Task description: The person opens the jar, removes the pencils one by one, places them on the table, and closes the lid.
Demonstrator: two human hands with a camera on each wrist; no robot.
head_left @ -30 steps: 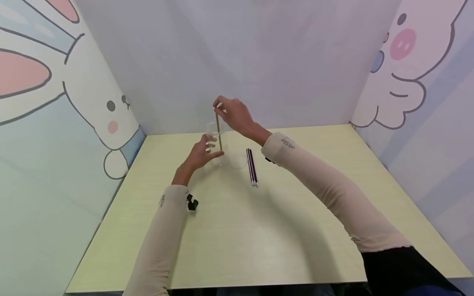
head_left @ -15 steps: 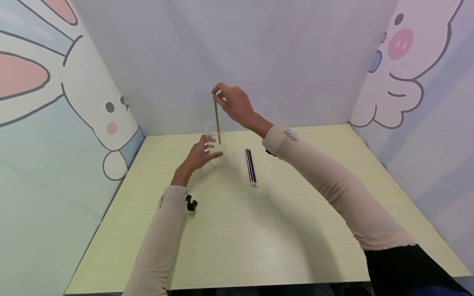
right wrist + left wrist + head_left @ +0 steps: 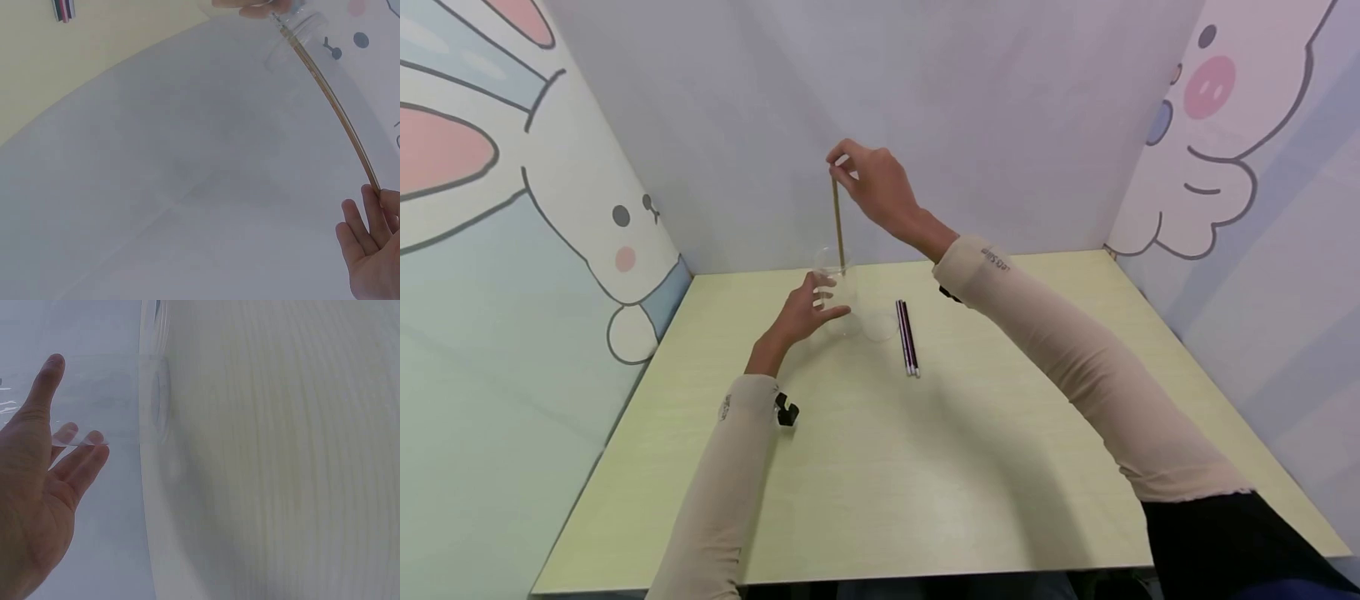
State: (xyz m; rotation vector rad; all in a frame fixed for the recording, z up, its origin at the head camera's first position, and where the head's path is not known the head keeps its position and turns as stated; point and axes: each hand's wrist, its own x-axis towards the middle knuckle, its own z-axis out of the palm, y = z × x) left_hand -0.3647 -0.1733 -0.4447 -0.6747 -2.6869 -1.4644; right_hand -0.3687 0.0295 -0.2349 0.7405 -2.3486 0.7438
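Observation:
A clear jar (image 3: 848,293) stands upright near the back of the table, its outline faint. My left hand (image 3: 805,312) holds its side, thumb and fingers around the wall; in the left wrist view the hand (image 3: 44,456) spans the see-through wall. Above it, my right hand (image 3: 878,185) pinches the top end of a slim golden-brown pencil (image 3: 838,218). The pencil hangs nearly upright with its lower end at the jar's mouth. In the right wrist view the pencil (image 3: 340,112) runs from my fingertips to the jar's rim (image 3: 306,31).
Dark purple pencils (image 3: 907,337) with pale ends lie side by side right of the jar. Between them and the jar lies a clear round disc (image 3: 881,326). A pale wall (image 3: 737,167) rises behind the table (image 3: 865,483), with cartoon-printed walls on both sides.
My right hand has risen with the pencil, drawing its lower end from low in the jar up to the mouth. My left hand has stayed at the jar.

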